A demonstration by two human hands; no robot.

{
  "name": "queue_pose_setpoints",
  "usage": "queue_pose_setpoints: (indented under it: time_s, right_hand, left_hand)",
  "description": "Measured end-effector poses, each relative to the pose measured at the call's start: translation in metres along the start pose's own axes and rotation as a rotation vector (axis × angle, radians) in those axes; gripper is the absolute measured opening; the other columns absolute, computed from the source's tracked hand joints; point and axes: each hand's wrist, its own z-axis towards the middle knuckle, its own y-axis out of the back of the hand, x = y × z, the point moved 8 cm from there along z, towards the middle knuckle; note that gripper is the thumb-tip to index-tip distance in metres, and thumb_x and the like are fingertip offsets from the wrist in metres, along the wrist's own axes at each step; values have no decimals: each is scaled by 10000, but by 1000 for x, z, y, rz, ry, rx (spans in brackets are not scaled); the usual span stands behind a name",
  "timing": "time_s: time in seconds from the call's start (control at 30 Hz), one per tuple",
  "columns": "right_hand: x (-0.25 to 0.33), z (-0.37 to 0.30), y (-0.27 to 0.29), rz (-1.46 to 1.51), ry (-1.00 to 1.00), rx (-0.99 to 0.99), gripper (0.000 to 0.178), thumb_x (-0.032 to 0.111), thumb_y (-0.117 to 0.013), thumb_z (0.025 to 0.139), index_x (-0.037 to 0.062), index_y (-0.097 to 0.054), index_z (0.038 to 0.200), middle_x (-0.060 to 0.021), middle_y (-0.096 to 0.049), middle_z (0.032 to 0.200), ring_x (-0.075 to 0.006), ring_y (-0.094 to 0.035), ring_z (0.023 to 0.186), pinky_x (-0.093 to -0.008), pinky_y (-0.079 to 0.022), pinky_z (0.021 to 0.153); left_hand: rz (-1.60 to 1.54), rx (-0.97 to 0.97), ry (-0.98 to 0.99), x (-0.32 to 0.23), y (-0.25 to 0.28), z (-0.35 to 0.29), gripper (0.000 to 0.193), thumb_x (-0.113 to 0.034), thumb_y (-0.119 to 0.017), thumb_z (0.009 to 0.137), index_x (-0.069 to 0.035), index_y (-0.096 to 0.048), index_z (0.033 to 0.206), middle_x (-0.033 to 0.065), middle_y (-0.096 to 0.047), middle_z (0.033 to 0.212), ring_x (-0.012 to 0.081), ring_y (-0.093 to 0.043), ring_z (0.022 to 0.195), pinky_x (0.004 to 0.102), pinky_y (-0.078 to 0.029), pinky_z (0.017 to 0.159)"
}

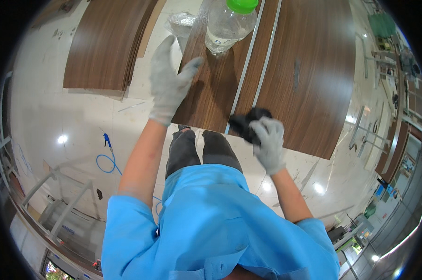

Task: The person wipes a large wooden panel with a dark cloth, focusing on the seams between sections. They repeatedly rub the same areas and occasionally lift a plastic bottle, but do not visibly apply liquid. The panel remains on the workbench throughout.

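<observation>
Both of my hands wear pale grey gloves. My right hand [270,142] is closed on a black cloth [248,123], which lies against the near edge of a dark brown wood-grain panel [309,84]. Two thin light strips [246,70] run lengthwise along the panelling. My left hand [170,86] is at the left edge of the panelling, its thumb and fingers spread, holding nothing. Beyond it stands a clear plastic jar [227,28] with a green lid [242,5] and some clear liquid inside.
A stack of brown panels [106,46] is at the far left. A crumpled clear plastic bag [180,23] lies beside the jar. On the floor at left is a blue air gun [107,140] with a coiled hose, near a grey metal frame [71,200]. More metal racks [367,130] stand at right.
</observation>
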Motion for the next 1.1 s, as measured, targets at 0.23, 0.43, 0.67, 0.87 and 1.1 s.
queue_pose_setpoints:
  time_s: [0.23,0.43,0.67,0.87,1.1]
  right_hand:
    - [-36,27,-6,-141,-70,-119,448,10,-716,724,175,-669,1138,-102,-599,1223,-388,-521,1175,-504,-414,1015]
    - [-30,19,-7,-152,-9,-120,442,-10,-681,752,157,-672,1161,-138,-621,1226,-389,-524,1199,-497,-401,1048]
    - [-15,17,-8,-141,-52,-124,415,12,-693,749,157,-680,1138,-117,-600,1239,-382,-526,1184,-491,-413,1016]
    - [-37,56,-1,-230,-158,-161,390,76,-733,764,202,-682,1129,-77,-628,1188,-365,-543,1134,-499,-430,962]
    - [-34,33,-16,-152,-120,-50,421,-40,-666,745,160,-696,1114,-116,-651,1185,-383,-557,1158,-474,-438,1034]
  left_hand:
    - [-141,280,482,57,-12,-99,584,-334,-722,960,-20,-531,1413,237,-663,1208,391,-659,1087,463,-528,927]
    - [5,237,352,46,-19,-96,555,-380,-650,999,-22,-535,1407,279,-661,1201,457,-658,1057,485,-532,891]
    - [81,193,238,42,-16,-94,556,-391,-638,1005,-17,-533,1404,271,-666,1181,449,-661,1038,493,-528,884]
    - [10,251,332,45,-18,-95,548,-376,-649,996,-21,-535,1397,260,-670,1179,438,-661,1047,488,-529,880]
    - [20,212,317,37,-12,-91,516,-357,-667,977,-64,-549,1386,247,-680,1162,427,-680,998,491,-543,839]
